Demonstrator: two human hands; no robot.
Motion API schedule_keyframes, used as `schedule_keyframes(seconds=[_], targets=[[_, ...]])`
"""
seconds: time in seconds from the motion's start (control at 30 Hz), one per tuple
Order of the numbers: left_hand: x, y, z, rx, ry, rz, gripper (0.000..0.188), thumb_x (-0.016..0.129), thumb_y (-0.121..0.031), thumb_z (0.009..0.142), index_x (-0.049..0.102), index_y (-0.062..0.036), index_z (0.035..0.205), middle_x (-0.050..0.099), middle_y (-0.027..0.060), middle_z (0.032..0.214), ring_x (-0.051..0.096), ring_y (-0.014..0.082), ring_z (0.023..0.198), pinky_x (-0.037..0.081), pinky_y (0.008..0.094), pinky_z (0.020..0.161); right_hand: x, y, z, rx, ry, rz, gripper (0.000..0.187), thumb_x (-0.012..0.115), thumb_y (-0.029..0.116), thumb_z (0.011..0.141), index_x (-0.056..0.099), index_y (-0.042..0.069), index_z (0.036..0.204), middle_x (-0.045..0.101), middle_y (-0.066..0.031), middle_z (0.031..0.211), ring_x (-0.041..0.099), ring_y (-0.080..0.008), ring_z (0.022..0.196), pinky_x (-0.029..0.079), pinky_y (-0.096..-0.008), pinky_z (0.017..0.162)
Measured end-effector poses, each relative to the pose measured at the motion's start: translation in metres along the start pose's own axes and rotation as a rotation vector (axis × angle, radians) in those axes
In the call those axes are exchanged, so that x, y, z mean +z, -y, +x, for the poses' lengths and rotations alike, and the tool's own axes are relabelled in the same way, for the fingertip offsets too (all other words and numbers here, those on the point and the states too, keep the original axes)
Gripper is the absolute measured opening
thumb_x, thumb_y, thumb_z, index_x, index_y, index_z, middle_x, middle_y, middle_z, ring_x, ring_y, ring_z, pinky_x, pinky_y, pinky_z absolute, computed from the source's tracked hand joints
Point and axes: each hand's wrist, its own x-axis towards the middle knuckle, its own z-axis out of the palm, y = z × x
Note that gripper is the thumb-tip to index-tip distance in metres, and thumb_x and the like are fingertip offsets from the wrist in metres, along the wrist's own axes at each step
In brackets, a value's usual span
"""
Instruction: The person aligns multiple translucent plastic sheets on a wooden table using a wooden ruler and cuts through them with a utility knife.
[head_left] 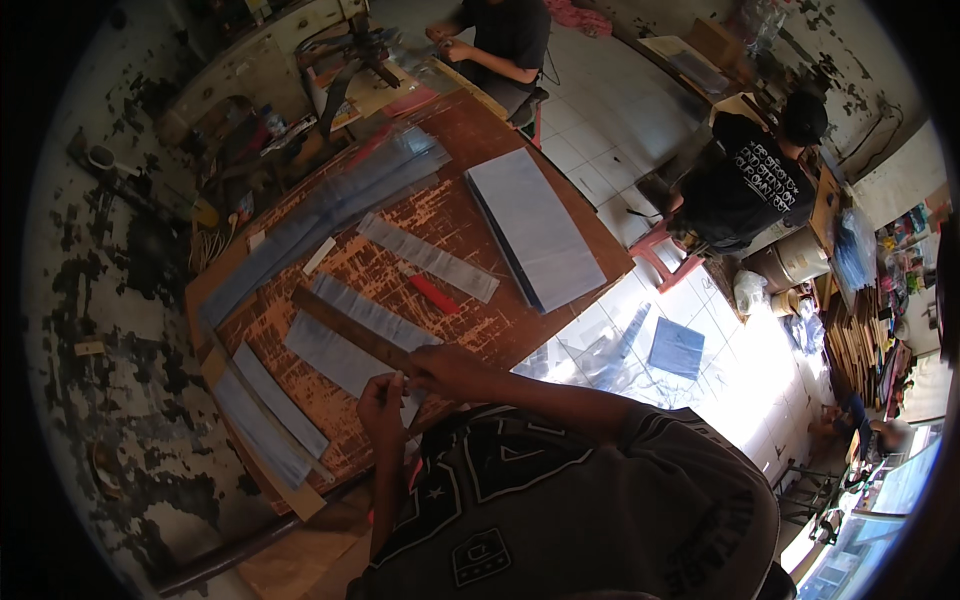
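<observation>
My left hand [381,406] is closed in a pinch at the near edge of the table, close to the end of a greyish plastic strip [335,352]. Something small and pale shows at its fingertips, too small to name. Almost touching it, my right hand [440,369] is curled closed over the near end of a long brown flat strip [345,328], perhaps a ruler. What its fingers hold is hidden. That brown strip lies between two greyish strips, the farther one [380,312] on its right side.
The worn red-brown table [480,345] also bears a red-handled tool [433,294], a stack of pale sheets [540,230], long bluish sheets [320,215] and narrow strips [262,420] at left. Two people sit beyond, one by a red stool [665,255]. Plastic sheets [677,348] lie on the floor.
</observation>
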Motion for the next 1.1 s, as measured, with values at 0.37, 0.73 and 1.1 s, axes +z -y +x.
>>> schedule_keyframes(seconds=[0.37,0.73,1.1], targets=[[-0.002,0.0,0.001,0.005,0.012,0.009,0.015,0.068,-0.015,0.097,0.067,-0.0003,0.095,0.066,0.0025,0.079,0.056,0.0062,0.069,0.04,0.0221,0.06,0.008,-0.002,-0.003,0.0,-0.041,0.021,0.021,0.068,0.024,0.089,0.063,0.008,0.102,0.065,-0.0132,0.092,0.065,-0.0356,0.091,0.05,-0.0482,0.077],[-0.008,0.006,-0.005,-0.032,0.026,0.015,0.013,0.065,-0.01,0.098,0.068,0.0024,0.101,0.068,0.005,0.083,0.058,0.0083,0.07,0.044,0.0227,0.062,0.014,-0.01,-0.003,0.011,-0.022,0.172,0.028,0.068,0.029,0.092,0.066,0.001,0.095,0.068,-0.016,0.087,0.068,-0.035,0.085,0.051,-0.0441,0.075],[-0.006,0.002,-0.009,-0.069,-0.014,-0.01,0.015,0.066,-0.011,0.098,0.068,0.003,0.102,0.069,0.0065,0.086,0.063,0.0107,0.074,0.051,0.0256,0.068,0.016,-0.01,-0.007,0.065,-0.009,0.28,0.026,0.069,0.024,0.093,0.068,0.0,0.101,0.071,-0.012,0.086,0.069,-0.0194,0.079,0.053,-0.0339,0.074]])
